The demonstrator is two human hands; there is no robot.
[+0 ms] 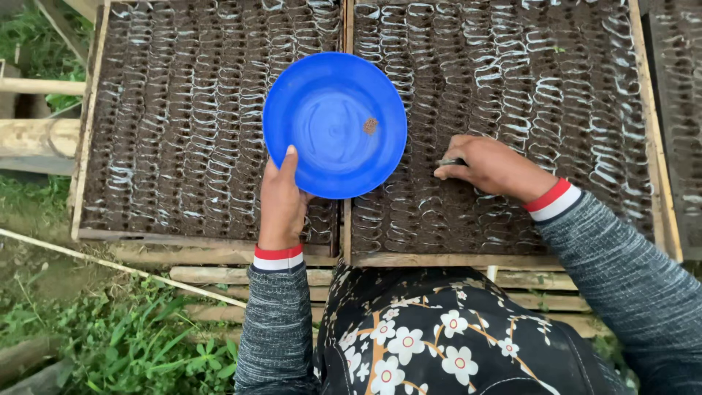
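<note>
Seen from above, leaning over two wooden seed trays side by side, both packed with rows of small soil-filled plastic pots. In the left hand (281, 201), a round blue plate (335, 124), gripped at its lower rim, thumb lying flat on the inside, other fingers hidden under it. Plate held level above the gap where the left tray (91, 146) and the right tray (643, 110) meet, not touching either. On the plate, right of its middle, a small brown pile of seeds (371, 126). On the right, the right hand (486, 164) resting low on the soil pots of the right tray, just beside the plate's rim, fingers curled and closed around a thin dark stick (450, 162); only a short piece showing past the fingertips, so perhaps a small tool, hard to tell. Grey knitted sleeves with red and white cuffs (278, 257) on both arms, and below, a black cloth with white flowers (439, 336). Under the trays, a rack of wooden slats (219, 276); at the left, green grass (124, 344) and a few bamboo poles (36, 135).
</note>
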